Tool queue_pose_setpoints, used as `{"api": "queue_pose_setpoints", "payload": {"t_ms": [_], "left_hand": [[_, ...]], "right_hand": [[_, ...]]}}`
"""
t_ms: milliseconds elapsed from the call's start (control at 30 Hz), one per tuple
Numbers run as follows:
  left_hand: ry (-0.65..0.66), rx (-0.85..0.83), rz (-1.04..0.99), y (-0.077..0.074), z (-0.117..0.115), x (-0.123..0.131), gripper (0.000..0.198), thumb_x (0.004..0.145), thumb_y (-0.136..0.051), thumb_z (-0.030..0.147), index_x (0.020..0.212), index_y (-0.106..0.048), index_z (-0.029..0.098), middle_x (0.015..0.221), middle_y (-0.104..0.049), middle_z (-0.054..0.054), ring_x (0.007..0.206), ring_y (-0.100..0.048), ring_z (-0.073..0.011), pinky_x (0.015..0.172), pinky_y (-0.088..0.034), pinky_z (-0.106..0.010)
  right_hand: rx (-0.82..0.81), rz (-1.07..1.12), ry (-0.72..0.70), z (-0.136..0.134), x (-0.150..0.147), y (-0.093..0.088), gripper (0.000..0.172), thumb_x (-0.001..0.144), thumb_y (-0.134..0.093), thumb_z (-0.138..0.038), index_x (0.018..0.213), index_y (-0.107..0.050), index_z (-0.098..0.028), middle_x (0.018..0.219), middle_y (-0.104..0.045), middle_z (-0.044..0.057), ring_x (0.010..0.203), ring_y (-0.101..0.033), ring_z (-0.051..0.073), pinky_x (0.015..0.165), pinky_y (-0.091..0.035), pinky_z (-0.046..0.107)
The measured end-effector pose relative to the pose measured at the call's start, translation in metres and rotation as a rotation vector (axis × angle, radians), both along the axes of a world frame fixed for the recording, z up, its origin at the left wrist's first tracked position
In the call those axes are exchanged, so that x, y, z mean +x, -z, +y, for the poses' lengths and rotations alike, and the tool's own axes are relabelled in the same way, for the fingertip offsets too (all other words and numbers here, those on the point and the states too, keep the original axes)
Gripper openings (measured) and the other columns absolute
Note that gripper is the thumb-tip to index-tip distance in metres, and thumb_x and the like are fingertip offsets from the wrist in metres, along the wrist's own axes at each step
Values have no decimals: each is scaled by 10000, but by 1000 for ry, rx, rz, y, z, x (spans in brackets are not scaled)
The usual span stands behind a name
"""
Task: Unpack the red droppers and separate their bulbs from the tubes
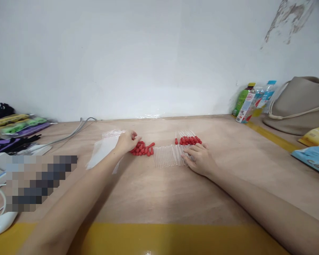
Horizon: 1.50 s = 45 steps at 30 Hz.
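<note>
My left hand (127, 141) is over the far left side of a pile of small red bulb-like pieces (141, 148). Its fingers are bent but apart, and I see nothing held between them. Right of the pile lies a row of thin clear tubes (166, 156), side by side. My right hand (200, 159) rests at the right end of this row, fingers stretched and apart over the tubes. Just beyond it, several clear tubes with red bulbs (190, 140) on their near ends lie together, like droppers.
Clear plastic bags (102, 150) lie under my left forearm. Packed colourful items (21, 124), a grey cable (71, 134) and a blurred-out patch are on the left. Bottles (245, 104), a beige bag (299, 106) and a blue packet (313, 159) stand or lie at right. A wall closes the back.
</note>
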State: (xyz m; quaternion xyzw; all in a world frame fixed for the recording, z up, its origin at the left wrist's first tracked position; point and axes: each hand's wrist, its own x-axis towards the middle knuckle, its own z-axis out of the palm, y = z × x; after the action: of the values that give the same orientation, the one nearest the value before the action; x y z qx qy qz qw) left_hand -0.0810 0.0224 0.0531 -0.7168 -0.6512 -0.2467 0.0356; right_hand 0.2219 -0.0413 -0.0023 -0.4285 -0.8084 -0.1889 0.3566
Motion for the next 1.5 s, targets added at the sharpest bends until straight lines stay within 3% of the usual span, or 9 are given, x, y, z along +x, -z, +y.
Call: {"api": "queue_pose_setpoints", "payload": {"t_ms": [167, 367, 533, 733, 933, 1067, 1233, 1367, 1500], "left_hand": [[-28, 22, 22, -13, -6, 1, 369, 812, -368, 437, 746, -616, 174, 698, -655, -59, 700, -589, -202, 622, -401, -278], [-53, 76, 17, -26, -10, 12, 357, 822, -343, 379, 713, -607, 165, 657, -643, -51, 648, -579, -189, 584, -378, -263], [79, -7, 16, -17, -10, 55, 268, 777, -439, 379, 814, -623, 188, 809, -664, -36, 754, -593, -180, 669, -415, -259], [89, -105, 142, 3, -2, 126, 313, 734, -482, 442, 816, -649, 191, 977, -627, -94, 1007, -504, -263, 842, -376, -359], [27, -290, 106, 18, 24, 155, 453, 703, -454, 558, 810, -670, 174, 1010, -626, -150, 1062, -483, -323, 858, -359, -429], [6, -365, 77, 18, 32, 160, 393, 681, -501, 489, 818, -661, 158, 998, -634, -160, 1038, -510, -323, 840, -374, -417], [21, -338, 36, 10, 27, 156, 302, 732, -462, 397, 751, -637, 151, 870, -658, -142, 921, -571, -300, 774, -400, -402], [113, -231, 22, -3, 4, 130, 303, 825, -358, 340, 753, -586, 153, 813, -649, -103, 791, -593, -223, 693, -415, -325], [268, -27, 32, -5, -36, 90, 196, 853, -372, 302, 830, -513, 168, 805, -622, -64, 731, -574, -180, 643, -412, -287]], "right_hand": [[-98, -42, -18, -5, 1, -5, 387, 760, -496, -537, 848, -667, -201, 752, -595, 52, 748, -513, 177, 733, -315, 331], [-151, -40, -48, -9, 7, -9, 474, 744, -494, -568, 985, -629, -183, 841, -597, 72, 804, -518, 194, 755, -309, 336], [-220, -107, -116, -8, 20, -9, 568, 704, -518, -603, 1088, -571, -189, 926, -594, 89, 861, -527, 218, 780, -313, 359], [-286, -166, -198, -1, 35, -6, 722, 656, -530, -661, 1205, -464, -198, 1094, -551, 118, 965, -503, 248, 820, -317, 387], [-293, -172, -171, 7, 41, -5, 694, 674, -532, -643, 1201, -462, -198, 1035, -579, 106, 922, -520, 232, 780, -310, 355], [-279, -170, -163, 10, 44, -5, 685, 672, -535, -641, 1194, -471, -202, 1005, -590, 104, 887, -529, 226, 760, -296, 341], [-262, -141, -164, 10, 45, -5, 725, 632, -549, -668, 1177, -483, -195, 944, -596, 95, 842, -534, 220, 749, -297, 340], [-189, -39, -135, 7, 40, -4, 524, 752, -516, -554, 1128, -516, -190, 879, -592, 77, 817, -538, 202, 749, -326, 346], [-66, 153, -145, 1, 24, -1, 410, 813, -496, -410, 1160, -477, -191, 981, -555, 92, 913, -518, 209, 793, -385, 367]]}}
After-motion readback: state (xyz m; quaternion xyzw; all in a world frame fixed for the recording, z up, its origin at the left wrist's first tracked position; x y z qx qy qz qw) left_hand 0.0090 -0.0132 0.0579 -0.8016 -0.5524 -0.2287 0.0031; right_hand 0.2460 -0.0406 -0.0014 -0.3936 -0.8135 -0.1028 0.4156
